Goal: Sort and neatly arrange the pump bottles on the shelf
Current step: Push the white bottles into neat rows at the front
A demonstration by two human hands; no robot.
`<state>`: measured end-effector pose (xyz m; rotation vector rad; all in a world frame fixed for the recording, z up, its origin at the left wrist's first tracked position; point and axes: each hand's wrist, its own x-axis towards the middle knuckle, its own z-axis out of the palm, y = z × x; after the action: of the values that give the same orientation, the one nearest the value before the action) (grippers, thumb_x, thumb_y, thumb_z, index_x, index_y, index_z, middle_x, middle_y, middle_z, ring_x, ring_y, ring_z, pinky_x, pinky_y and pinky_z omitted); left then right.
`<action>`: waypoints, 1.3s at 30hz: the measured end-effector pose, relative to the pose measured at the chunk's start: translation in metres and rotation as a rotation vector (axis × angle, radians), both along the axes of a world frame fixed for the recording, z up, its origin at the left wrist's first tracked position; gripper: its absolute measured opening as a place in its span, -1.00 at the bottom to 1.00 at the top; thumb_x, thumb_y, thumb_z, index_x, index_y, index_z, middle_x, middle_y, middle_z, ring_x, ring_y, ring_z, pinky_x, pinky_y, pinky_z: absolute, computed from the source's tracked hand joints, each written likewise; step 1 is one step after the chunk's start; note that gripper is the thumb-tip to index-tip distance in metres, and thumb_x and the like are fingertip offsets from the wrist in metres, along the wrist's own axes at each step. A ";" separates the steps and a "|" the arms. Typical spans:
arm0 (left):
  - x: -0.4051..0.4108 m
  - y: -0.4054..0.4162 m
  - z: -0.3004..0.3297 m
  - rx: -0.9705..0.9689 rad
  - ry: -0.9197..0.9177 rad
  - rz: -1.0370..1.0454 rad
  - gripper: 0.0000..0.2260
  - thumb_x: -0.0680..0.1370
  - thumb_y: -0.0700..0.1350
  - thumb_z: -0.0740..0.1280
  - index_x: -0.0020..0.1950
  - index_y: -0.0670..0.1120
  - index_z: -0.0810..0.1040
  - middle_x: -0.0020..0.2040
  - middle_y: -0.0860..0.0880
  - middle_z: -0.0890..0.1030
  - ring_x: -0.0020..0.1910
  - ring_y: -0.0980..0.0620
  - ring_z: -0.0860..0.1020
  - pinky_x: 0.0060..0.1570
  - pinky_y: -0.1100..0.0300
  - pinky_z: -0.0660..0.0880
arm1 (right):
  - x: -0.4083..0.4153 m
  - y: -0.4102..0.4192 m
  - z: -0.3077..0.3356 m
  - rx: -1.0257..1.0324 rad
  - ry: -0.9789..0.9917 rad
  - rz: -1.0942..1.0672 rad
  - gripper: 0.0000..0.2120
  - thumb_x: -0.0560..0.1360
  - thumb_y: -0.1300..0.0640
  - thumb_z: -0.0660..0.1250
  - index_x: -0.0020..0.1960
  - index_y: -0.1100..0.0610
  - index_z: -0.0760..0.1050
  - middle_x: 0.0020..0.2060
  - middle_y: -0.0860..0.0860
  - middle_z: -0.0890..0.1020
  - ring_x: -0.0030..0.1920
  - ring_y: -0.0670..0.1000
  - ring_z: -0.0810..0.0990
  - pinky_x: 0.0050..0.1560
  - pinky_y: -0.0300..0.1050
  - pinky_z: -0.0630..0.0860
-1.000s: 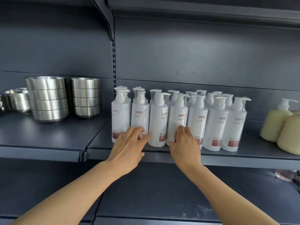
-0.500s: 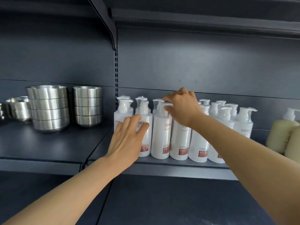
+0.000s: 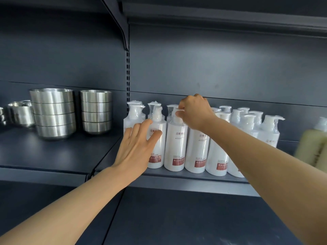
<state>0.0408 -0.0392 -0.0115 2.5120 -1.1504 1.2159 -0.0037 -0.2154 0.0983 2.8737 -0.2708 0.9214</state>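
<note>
Several white pump bottles [image 3: 196,152] with red labels stand in two rows on the dark shelf [image 3: 194,177]. My left hand [image 3: 136,147] is spread flat against the fronts of the two leftmost bottles [image 3: 157,131], fingers apart, holding nothing. My right hand [image 3: 194,112] reaches over the row and pinches the pump head of the third front bottle [image 3: 176,149] between thumb and fingers. My right forearm hides parts of the bottles to the right.
Two stacks of steel bowls [image 3: 53,114] [image 3: 96,112] and a smaller steel cup [image 3: 21,112] stand on the left shelf section. Yellowish pump bottles [image 3: 315,145] stand at the far right. A slotted upright [image 3: 127,76] divides the sections. A lower shelf [image 3: 177,218] lies beneath.
My right hand rose from the bottles' bases to the pump tops and now pinches one pump head. My left hand slid up a little on the left bottles. The view moved closer.
</note>
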 end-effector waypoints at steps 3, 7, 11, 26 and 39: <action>-0.001 0.000 -0.003 -0.013 -0.012 -0.016 -0.21 -0.01 -0.34 0.55 0.18 -0.06 0.42 0.29 -0.21 0.34 0.06 -0.15 0.40 -0.01 -0.02 0.49 | 0.001 0.003 -0.002 0.023 -0.017 -0.019 -0.74 0.55 0.05 0.23 0.08 0.19 0.55 -0.04 0.14 0.62 0.08 0.16 0.46 0.05 -0.06 0.33; -0.007 -0.003 -0.008 0.003 -0.037 -0.038 -0.23 0.00 -0.35 0.53 0.18 -0.07 0.43 0.31 -0.21 0.32 0.12 -0.16 0.35 0.07 -0.07 0.47 | 0.001 0.003 -0.004 0.034 -0.040 -0.033 -0.77 0.54 0.06 0.23 0.00 0.21 0.55 -0.11 0.15 0.60 -0.04 0.14 0.41 -0.05 -0.10 0.29; -0.013 -0.007 -0.017 0.002 -0.036 -0.058 -0.30 0.04 -0.37 0.50 0.16 -0.09 0.51 0.29 -0.22 0.35 0.11 -0.17 0.33 0.05 -0.06 0.49 | 0.000 0.005 -0.004 0.062 -0.042 -0.023 -0.77 0.53 0.06 0.24 -0.02 0.22 0.55 -0.13 0.15 0.59 -0.04 0.14 0.42 -0.04 -0.10 0.29; -0.015 0.021 -0.028 -0.023 0.035 0.012 -0.31 0.01 -0.28 0.59 0.12 -0.11 0.50 0.27 -0.20 0.39 0.13 -0.15 0.35 0.07 -0.06 0.48 | -0.007 0.014 -0.007 0.111 -0.071 -0.082 -0.83 0.53 0.18 0.23 -0.22 0.21 0.42 -0.38 0.06 0.33 -0.11 0.12 0.34 -0.16 -0.13 0.25; 0.002 0.033 -0.007 -0.244 0.177 0.057 -0.32 0.20 -0.18 0.58 0.25 -0.16 0.38 0.30 -0.17 0.36 0.12 -0.17 0.44 0.05 0.02 0.43 | 0.006 0.041 0.011 0.222 0.017 0.166 -0.61 0.52 -0.06 0.26 0.31 0.05 0.46 0.15 0.08 0.58 0.32 0.16 0.33 0.30 0.01 0.34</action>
<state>0.0426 -0.0063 -0.0181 2.4241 -0.8405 1.0492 0.0021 -0.1742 0.1097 3.1465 -0.1422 0.9486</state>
